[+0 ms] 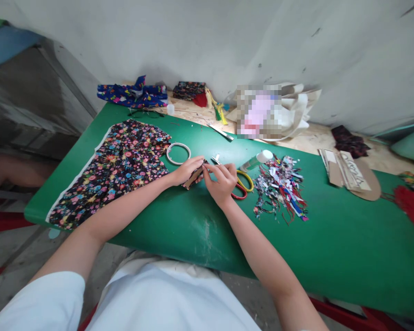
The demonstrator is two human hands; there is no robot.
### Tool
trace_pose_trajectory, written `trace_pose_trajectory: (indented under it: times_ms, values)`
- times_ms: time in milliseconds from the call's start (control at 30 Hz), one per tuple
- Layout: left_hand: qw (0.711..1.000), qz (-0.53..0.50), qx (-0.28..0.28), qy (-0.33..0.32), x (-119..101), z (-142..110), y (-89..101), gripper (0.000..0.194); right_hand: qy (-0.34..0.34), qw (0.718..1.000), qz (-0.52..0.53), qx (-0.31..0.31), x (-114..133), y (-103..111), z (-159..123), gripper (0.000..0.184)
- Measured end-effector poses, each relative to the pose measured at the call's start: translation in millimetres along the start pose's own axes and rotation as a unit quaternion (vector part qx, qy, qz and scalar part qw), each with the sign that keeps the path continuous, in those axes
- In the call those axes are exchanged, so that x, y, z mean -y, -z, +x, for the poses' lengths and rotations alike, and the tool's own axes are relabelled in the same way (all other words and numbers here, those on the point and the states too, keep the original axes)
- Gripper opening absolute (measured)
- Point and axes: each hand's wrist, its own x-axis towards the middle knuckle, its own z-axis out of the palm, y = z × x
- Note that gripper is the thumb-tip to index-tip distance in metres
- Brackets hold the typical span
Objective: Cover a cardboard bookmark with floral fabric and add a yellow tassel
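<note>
Between my two hands is a small cardboard piece (194, 178) edged with dark floral fabric. My left hand (189, 170) is closed on its left side. With fingers pinched together, my right hand (222, 180) grips the upper right edge. Scissors (247, 180) with yellow and red handles lie partly under my right hand, blades pointing away. Just beyond my left hand rests a roll of white tape (178, 153). A dark floral cloth (124, 168) with a white border spreads to the left. A white-capped glue bottle (257, 161) lies to the right.
A heap of fabric scraps (279, 186) sits right of the scissors. A utility knife (221, 133) and glasses (146, 113) lie farther back. Along the wall are a blue floral bundle (133, 95), a stack of floral pieces (189, 90) and a cream bag (296, 110). Cardboard pieces (352, 177) lie right.
</note>
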Motion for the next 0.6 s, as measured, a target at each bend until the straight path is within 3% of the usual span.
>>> trace_pose_trajectory:
  times_ms: [133, 300, 467, 600]
  values:
    - [1.0, 0.003, -0.001, 0.001, -0.2, 0.1, 0.0, 0.034, -0.013, 1.0, -0.007, 0.026, -0.7, -0.6, -1.6, 0.011]
    - [1.0, 0.006, 0.005, -0.006, -1.1, -0.4, -0.2, 0.035, -0.014, 1.0, 0.007, 0.015, -1.3, -1.1, -3.5, 0.01]
    - [1.0, 0.014, 0.005, -0.002, -1.7, -0.8, -0.5, 0.039, -0.042, 0.998, 0.006, 0.055, -2.6, -0.8, -5.9, 0.013]
    - [1.0, 0.01, 0.003, 0.006, -1.5, -0.5, -0.6, 0.038, -0.03, 0.998, -0.006, 0.046, -1.8, -0.2, -4.2, 0.013]
